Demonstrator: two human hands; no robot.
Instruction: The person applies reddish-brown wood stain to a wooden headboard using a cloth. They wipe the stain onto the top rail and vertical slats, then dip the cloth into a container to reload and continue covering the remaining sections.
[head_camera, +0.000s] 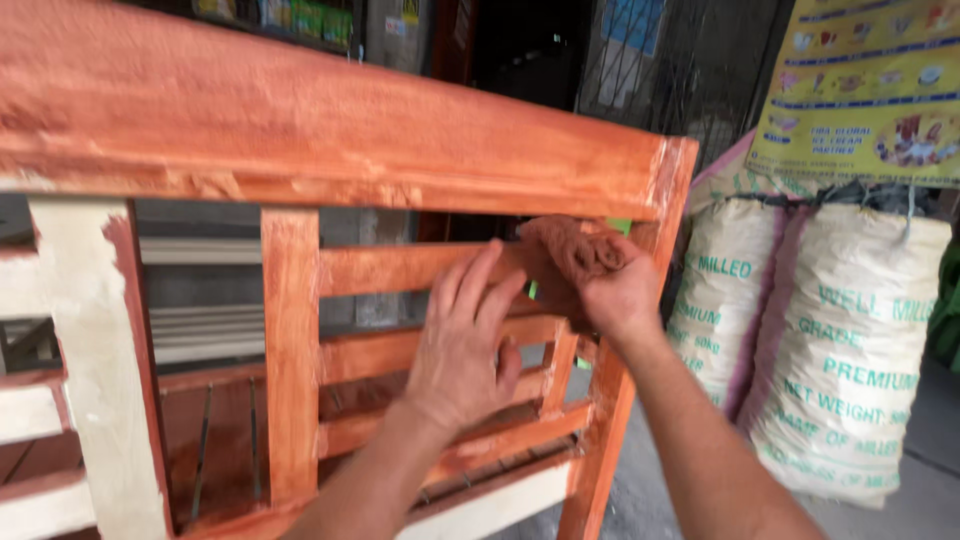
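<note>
stain: frame (330, 130) mostly reddish, left-of-frame post (90, 360) left pale | right hand (615, 290) clenched on rag (570, 245) | left hand (465, 340) spread flat on slat (400, 268)

The scene has soft daylight, even and quite bright, without hard shadows. The top rail (330, 120) is very near the camera and looks blurred and bent (wide-lens distortion at the edges). Both hands show light motion blur. The doorway (520, 50) behind is dark. The sacks (850, 330) are sharper, with pale glare on them.
</note>
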